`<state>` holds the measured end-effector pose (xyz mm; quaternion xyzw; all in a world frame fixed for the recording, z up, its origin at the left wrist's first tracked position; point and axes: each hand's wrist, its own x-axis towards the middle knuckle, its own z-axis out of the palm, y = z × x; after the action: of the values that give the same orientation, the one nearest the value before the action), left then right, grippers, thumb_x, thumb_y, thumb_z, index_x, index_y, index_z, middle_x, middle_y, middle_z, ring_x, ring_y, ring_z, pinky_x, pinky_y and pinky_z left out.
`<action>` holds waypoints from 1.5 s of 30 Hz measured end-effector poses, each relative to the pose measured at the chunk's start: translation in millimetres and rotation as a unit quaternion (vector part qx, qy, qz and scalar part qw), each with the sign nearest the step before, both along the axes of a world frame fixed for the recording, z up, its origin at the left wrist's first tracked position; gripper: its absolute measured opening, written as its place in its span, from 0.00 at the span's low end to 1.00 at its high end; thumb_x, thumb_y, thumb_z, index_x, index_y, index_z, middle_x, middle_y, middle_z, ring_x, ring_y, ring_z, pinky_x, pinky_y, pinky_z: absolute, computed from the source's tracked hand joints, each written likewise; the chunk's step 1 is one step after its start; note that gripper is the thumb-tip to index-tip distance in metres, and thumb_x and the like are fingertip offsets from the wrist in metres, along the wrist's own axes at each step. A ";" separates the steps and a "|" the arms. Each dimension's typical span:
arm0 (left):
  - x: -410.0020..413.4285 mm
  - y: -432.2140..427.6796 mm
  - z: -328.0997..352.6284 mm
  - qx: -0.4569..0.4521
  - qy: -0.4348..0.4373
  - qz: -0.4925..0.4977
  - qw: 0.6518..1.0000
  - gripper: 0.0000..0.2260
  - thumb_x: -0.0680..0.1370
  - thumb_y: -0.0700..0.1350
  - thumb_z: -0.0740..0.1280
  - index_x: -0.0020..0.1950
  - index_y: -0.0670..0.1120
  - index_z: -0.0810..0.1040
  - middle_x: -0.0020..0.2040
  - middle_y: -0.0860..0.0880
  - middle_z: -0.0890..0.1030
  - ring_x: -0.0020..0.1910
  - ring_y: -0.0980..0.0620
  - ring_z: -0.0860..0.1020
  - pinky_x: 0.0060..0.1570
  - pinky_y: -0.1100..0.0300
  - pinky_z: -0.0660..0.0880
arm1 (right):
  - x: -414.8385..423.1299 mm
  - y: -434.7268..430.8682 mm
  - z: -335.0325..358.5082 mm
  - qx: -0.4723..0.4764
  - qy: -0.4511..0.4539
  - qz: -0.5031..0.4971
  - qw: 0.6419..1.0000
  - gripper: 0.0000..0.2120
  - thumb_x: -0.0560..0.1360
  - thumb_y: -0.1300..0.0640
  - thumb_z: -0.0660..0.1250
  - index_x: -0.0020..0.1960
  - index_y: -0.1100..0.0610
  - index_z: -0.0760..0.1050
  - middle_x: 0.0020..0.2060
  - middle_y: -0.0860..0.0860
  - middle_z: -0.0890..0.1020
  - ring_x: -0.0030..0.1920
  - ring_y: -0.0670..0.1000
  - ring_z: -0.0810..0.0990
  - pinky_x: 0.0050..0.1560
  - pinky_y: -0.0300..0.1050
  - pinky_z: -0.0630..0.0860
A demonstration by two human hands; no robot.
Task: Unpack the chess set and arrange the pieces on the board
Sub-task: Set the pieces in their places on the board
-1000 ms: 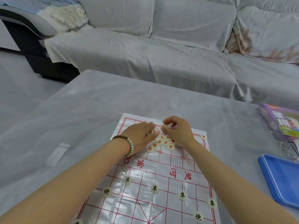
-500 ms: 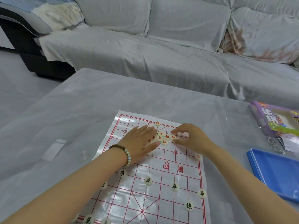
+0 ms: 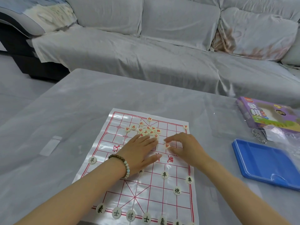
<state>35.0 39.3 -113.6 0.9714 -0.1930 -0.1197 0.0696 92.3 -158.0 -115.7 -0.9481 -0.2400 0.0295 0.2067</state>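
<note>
Moved: right grip (image 3: 186,148) has pulled back from the red pile (image 3: 148,131) toward the river. Thumb and forefinger pinch one red piece (image 3: 166,145) low on the board (image 3: 146,192), probably sliding it to its point. The left grip (image 3: 139,153) lies flat, fingers straight, likely pinning the thin board; fingertips touch the pile. Black pieces (image 3: 164,175) already sit on the near half.

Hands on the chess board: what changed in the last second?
The right hand left the red pile and drew one red piece toward the person, pinching it. The left hand slid back slightly, flat on the board. Black pieces, blue tray and box stayed put.
</note>
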 end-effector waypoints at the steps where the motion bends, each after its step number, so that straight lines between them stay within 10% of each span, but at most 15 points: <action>1: -2.4 0.4 0.2 0.002 0.003 0.001 1.000 0.32 0.76 0.64 0.37 0.77 0.51 0.48 0.77 0.55 0.50 0.75 0.56 0.46 0.71 0.59 0.39 | -1.3 -0.2 -0.4 0.001 -0.007 -0.011 1.000 0.13 0.73 0.51 0.70 0.58 0.46 0.78 0.57 0.41 0.80 0.59 0.42 0.74 0.63 0.36 0.63; 14: -7.0 -2.8 -0.3 -0.018 0.005 0.023 1.000 0.26 0.80 0.60 0.44 0.76 0.51 0.52 0.76 0.54 0.54 0.74 0.55 0.52 0.72 0.60 0.45 | 1.0 8.0 -15.3 -0.031 -0.040 -0.051 0.997 0.13 0.73 0.43 0.67 0.56 0.45 0.78 0.52 0.42 0.79 0.56 0.45 0.74 0.59 0.40 0.61; 24: 7.9 -17.6 -5.0 -0.080 -0.046 0.066 0.994 0.26 0.79 0.59 0.52 0.76 0.52 0.52 0.76 0.56 0.53 0.75 0.54 0.48 0.72 0.58 0.45 | -21.8 -50.2 -25.5 0.186 0.009 -0.216 0.958 0.09 0.74 0.47 0.66 0.53 0.47 0.77 0.49 0.41 0.77 0.51 0.44 0.75 0.47 0.33 0.69; 38: 40.6 -9.2 -5.0 -0.120 -0.102 0.128 0.979 0.24 0.73 0.61 0.65 0.68 0.59 0.68 0.75 0.55 0.56 0.75 0.52 0.49 0.72 0.54 0.47 | -17.5 -46.6 -32.1 0.151 -0.001 -0.194 0.969 0.12 0.71 0.45 0.70 0.53 0.45 0.78 0.52 0.40 0.73 0.54 0.44 0.71 0.61 0.46 0.69; 42: 30.8 18.1 -1.7 -0.057 -0.074 0.118 0.989 0.27 0.77 0.62 0.55 0.74 0.55 0.57 0.76 0.55 0.52 0.75 0.52 0.47 0.72 0.55 0.45 | -13.1 -21.8 -25.4 0.134 -0.014 -0.149 0.979 0.10 0.73 0.46 0.68 0.53 0.45 0.78 0.53 0.41 0.72 0.54 0.41 0.67 0.60 0.39 0.62; 45: 15.4 35.2 -9.6 -0.020 -0.045 0.063 0.997 0.40 0.69 0.71 0.30 0.76 0.54 0.48 0.77 0.54 0.46 0.76 0.52 0.44 0.71 0.57 0.40 | -9.9 -0.9 -20.8 0.128 -0.016 -0.107 0.986 0.11 0.75 0.47 0.67 0.56 0.46 0.78 0.56 0.42 0.74 0.57 0.42 0.69 0.61 0.38 0.59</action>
<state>50.4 74.6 -123.2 0.9845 -0.1364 -0.0671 0.0875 82.4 -158.8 -136.5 -0.9344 -0.1423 -0.0390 0.3241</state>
